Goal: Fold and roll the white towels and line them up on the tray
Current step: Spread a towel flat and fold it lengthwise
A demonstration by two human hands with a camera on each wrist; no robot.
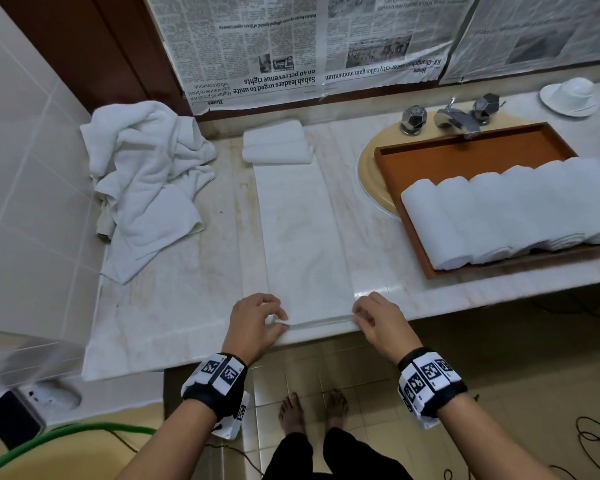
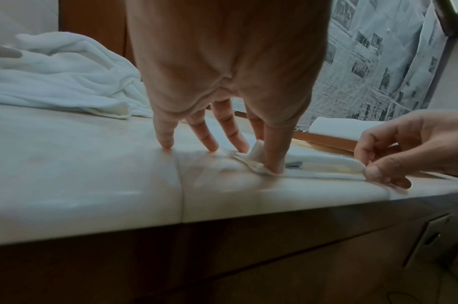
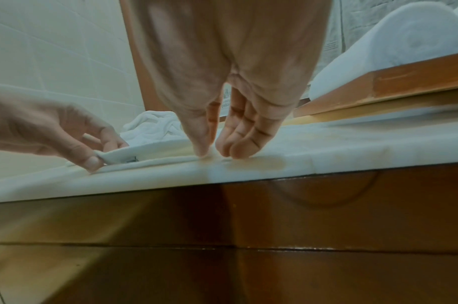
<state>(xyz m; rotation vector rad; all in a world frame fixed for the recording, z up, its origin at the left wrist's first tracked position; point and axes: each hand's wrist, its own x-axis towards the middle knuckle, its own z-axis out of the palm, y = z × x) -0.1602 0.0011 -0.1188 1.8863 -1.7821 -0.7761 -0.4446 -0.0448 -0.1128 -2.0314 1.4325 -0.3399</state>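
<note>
Both hands, left hand (image 1: 257, 320) and right hand (image 1: 378, 318), pinch the near corners of the long towel (image 1: 302, 237) at the worktop (image 1: 187, 306) front edge, its length running toward the frame's top

about five rolled towels (image 1: 510, 213), one tray (image 1: 465, 150), two faucet knobs (image 1: 413, 117)

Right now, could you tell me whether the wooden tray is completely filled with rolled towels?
No, the rolled towels line only the near part of the tray; its far strip is bare.
</note>
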